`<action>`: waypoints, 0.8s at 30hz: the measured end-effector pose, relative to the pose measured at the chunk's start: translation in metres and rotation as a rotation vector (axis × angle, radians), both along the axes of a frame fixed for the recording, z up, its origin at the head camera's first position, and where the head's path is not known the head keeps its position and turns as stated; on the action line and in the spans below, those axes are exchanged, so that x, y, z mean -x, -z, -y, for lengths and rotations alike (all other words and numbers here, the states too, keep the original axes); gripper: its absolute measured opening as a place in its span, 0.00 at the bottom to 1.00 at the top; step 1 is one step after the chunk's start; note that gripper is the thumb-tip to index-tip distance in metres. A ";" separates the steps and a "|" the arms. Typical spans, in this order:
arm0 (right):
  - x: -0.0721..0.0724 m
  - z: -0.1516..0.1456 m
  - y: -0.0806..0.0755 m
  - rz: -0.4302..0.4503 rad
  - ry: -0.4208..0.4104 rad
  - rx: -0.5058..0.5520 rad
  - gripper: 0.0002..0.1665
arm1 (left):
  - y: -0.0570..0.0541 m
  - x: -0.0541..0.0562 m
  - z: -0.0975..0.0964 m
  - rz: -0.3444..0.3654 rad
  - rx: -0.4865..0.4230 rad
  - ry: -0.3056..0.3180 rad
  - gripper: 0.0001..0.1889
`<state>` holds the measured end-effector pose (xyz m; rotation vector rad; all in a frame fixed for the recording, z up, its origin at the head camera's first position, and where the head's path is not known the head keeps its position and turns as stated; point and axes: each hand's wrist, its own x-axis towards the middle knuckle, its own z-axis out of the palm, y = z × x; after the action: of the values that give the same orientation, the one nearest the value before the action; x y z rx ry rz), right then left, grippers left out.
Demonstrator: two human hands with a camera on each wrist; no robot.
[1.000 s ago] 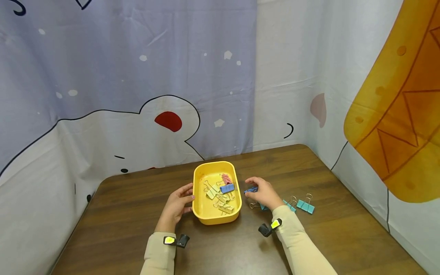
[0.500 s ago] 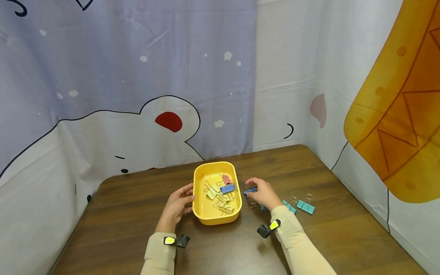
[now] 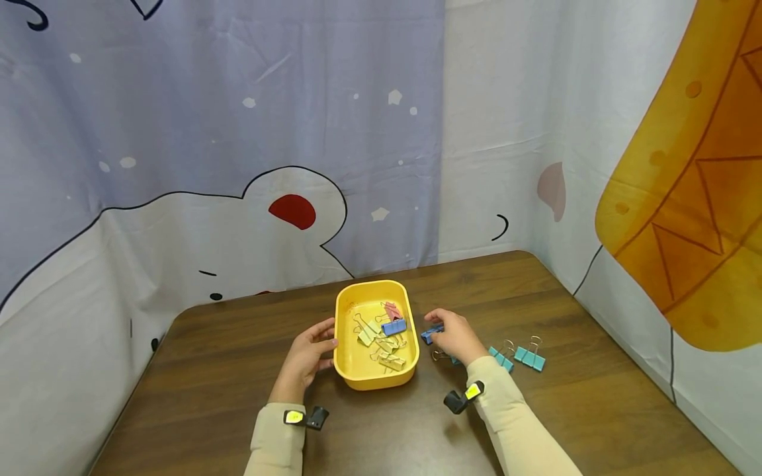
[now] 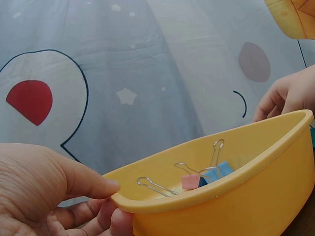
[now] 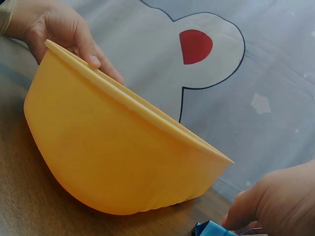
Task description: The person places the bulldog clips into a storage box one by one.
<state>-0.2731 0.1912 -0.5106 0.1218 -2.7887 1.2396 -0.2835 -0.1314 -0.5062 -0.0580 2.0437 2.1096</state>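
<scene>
In the head view a yellow plastic bin (image 3: 348,370) stands on the table, with several pale yellow-green binder clips (image 3: 391,360), a pink binder clip (image 3: 391,310) and a blue one (image 3: 394,326) inside. My left hand (image 3: 303,357) holds its left side; the left wrist view shows the thumb at the rim and fingertips against the outer wall below. To the right of the bin, my right hand (image 3: 457,336) pinches another blue binder clip (image 3: 430,334) low over the table. That clip (image 5: 214,229) is partly cut off in the right wrist view.
Teal binder clips lie by my right wrist: one (image 3: 530,357) in plain sight, one (image 3: 502,358) beside the sleeve, another (image 3: 455,360) partly under the hand. The brown wooden table (image 3: 238,344) ends at a printed curtain (image 3: 381,132) behind and on the right.
My right hand shifts very slightly, and the blue binder clip in it has turned and moved slightly nearer to me. The left hand and the bin stay in place.
</scene>
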 end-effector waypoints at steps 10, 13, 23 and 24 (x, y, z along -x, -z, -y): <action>0.000 0.003 0.000 -0.020 0.039 -0.007 0.22 | -0.001 0.000 0.000 0.006 0.006 -0.008 0.28; 0.001 0.002 0.001 -0.024 0.041 -0.014 0.23 | -0.001 0.000 -0.001 0.007 0.004 -0.008 0.28; 0.001 0.003 0.001 -0.071 0.036 -0.015 0.20 | 0.001 0.001 0.000 0.003 0.001 -0.009 0.28; 0.001 0.003 0.001 -0.082 0.038 -0.010 0.20 | 0.001 0.001 0.000 0.002 0.001 -0.009 0.28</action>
<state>-0.2741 0.1879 -0.5115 0.1167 -2.7154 1.1841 -0.2843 -0.1316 -0.5072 -0.0695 2.0468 2.1135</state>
